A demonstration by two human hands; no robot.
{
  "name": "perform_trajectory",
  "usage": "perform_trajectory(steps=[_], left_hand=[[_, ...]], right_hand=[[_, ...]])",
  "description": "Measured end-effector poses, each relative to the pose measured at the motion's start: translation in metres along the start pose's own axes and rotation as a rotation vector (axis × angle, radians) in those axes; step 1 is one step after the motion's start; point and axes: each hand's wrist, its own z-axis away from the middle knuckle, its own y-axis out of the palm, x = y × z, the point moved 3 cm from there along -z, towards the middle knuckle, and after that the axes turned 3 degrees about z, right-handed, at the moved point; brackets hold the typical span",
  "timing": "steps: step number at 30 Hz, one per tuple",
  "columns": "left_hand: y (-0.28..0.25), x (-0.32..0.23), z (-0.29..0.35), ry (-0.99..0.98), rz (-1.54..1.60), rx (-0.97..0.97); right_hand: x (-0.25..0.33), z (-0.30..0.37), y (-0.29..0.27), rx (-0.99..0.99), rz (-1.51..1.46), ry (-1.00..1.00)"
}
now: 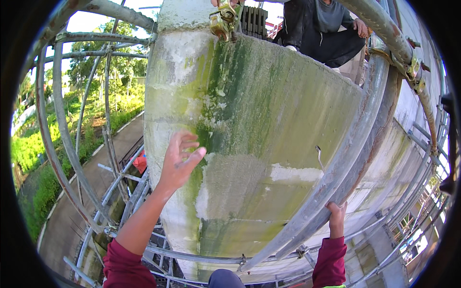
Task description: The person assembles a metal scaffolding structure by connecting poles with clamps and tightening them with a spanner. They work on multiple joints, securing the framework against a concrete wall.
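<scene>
My left hand (182, 161) is raised with its fingers apart and slightly curled, holding nothing, in front of a stained concrete wall (283, 120). Whether it touches the wall I cannot tell. Over to the right, my right hand (337, 212) is closed around the edge of a steel scaffold tube (314, 223), one of two slanting side by side. Above my left hand, at the wall's top edge, a brassy scaffold coupler (222, 21) is held by another person's hand (226, 2).
A person in dark trousers (321, 36) crouches on top of the wall. Scaffold tubes (62, 120) stand at the left, and a thick tube (384, 29) crosses the upper right. A horizontal tube (216, 258) runs low in front of me. Far below lies a path (91, 177).
</scene>
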Motion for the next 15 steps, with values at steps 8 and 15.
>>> perform_trajectory(steps=[8,15], left_hand=[[0.057,-0.117,-0.181,0.481,-0.379,-0.488],[0.004,-0.119,-0.237,0.323,-0.713,-0.105]], right_hand=[[0.009,0.003,-0.009,-0.002,0.076,-0.006],[-0.047,-0.012,-0.011,0.128,-0.025,0.121]])
